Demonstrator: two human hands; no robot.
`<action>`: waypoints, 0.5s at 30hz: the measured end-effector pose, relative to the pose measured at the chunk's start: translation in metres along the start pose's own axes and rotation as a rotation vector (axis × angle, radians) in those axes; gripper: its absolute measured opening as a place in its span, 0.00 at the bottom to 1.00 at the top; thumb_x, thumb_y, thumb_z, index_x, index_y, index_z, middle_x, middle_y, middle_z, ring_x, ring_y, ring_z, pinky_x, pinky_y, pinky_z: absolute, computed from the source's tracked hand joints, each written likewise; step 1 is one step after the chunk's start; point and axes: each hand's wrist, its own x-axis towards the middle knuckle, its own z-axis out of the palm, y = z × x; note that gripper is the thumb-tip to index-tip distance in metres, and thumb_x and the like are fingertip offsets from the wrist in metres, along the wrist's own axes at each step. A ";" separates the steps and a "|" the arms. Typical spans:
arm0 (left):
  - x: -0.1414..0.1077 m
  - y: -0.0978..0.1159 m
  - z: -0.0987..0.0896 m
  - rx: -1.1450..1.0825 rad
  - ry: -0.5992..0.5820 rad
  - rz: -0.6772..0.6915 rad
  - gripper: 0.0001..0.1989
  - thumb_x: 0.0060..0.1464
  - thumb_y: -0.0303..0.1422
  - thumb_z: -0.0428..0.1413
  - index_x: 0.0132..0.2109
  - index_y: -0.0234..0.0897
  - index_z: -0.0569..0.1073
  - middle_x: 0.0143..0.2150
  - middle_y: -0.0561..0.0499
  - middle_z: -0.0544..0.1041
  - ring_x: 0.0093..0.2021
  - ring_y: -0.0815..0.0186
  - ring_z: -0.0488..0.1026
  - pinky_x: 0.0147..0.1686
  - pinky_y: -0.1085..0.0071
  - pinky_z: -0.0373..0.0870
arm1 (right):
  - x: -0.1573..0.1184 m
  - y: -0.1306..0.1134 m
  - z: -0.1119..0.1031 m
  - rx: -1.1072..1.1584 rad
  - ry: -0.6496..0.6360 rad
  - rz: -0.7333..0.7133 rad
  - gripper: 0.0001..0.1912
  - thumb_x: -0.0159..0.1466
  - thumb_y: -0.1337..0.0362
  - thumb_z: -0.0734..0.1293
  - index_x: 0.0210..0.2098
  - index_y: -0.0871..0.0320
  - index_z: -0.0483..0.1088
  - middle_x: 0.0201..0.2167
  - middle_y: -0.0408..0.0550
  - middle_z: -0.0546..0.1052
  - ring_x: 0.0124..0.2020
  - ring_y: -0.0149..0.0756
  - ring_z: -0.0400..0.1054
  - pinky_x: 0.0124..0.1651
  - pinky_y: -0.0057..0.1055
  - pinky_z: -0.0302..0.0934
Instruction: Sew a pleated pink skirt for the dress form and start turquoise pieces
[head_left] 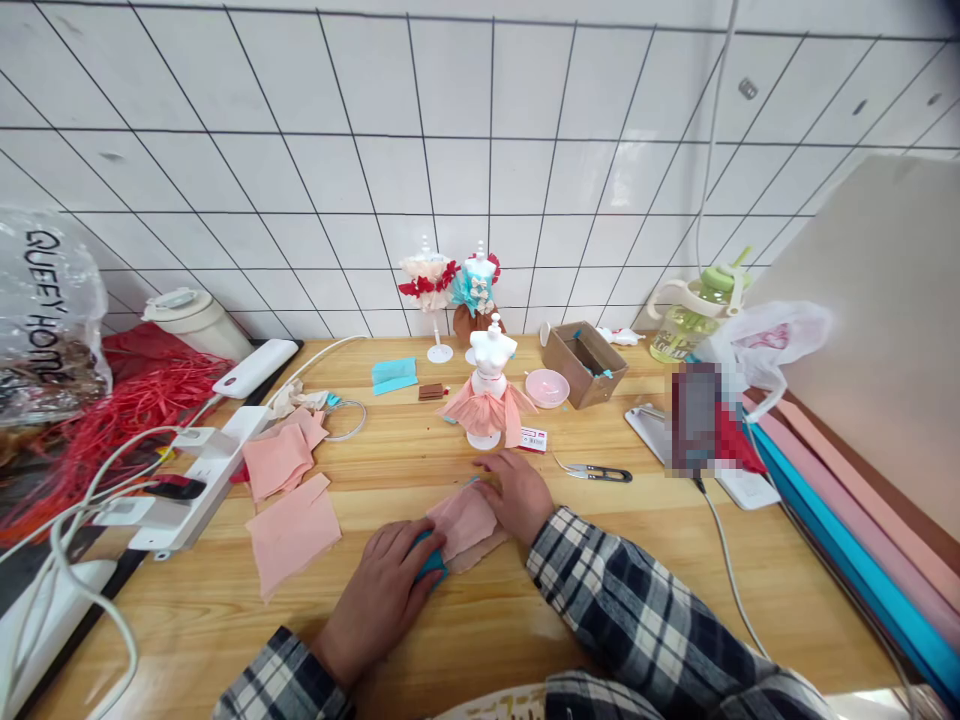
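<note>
- The left hand (388, 582) lies on the wooden table, fingers loosely bent over a blue cloth piece (430, 560); whether it grips the cloth or only presses it, I cannot tell.
- The right hand (519, 497) touches the far right end of a pink cloth piece (463, 522), fingers curled; whether they pinch it is unclear.
- This pink cloth piece lies between the two hands, on the table (525, 620), with part of another pale layer showing beneath it.
- Just beyond the right hand stands a small white dress form (491, 360) in a peach skirt (489, 410), upright, with a small labelled packet (533, 439) beside its base.
- Thread snips (600, 473) lie to the right of that hand, apart from it.
- Two decorated dress forms stand behind, near the tiled wall, one cream and red (429, 280), one blue and brown (476, 290).
- A pink bowl (547, 388) sits beside an open cardboard box (585, 362), which holds blue scraps.
- Left of the hands lie loose pink squares (294, 530) and a metal ring (346, 420); farther left, a power strip (206, 480) and looping white cables (64, 560) crowd that side.
- Cloth rolls (862, 520) line the right edge.
</note>
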 end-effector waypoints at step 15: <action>-0.003 -0.003 -0.013 -0.054 0.093 -0.104 0.13 0.62 0.37 0.49 0.51 0.41 0.71 0.46 0.46 0.77 0.46 0.58 0.73 0.48 0.59 0.68 | -0.013 0.008 -0.003 -0.162 -0.108 -0.153 0.10 0.65 0.63 0.63 0.43 0.55 0.74 0.39 0.48 0.74 0.43 0.37 0.64 0.49 0.34 0.60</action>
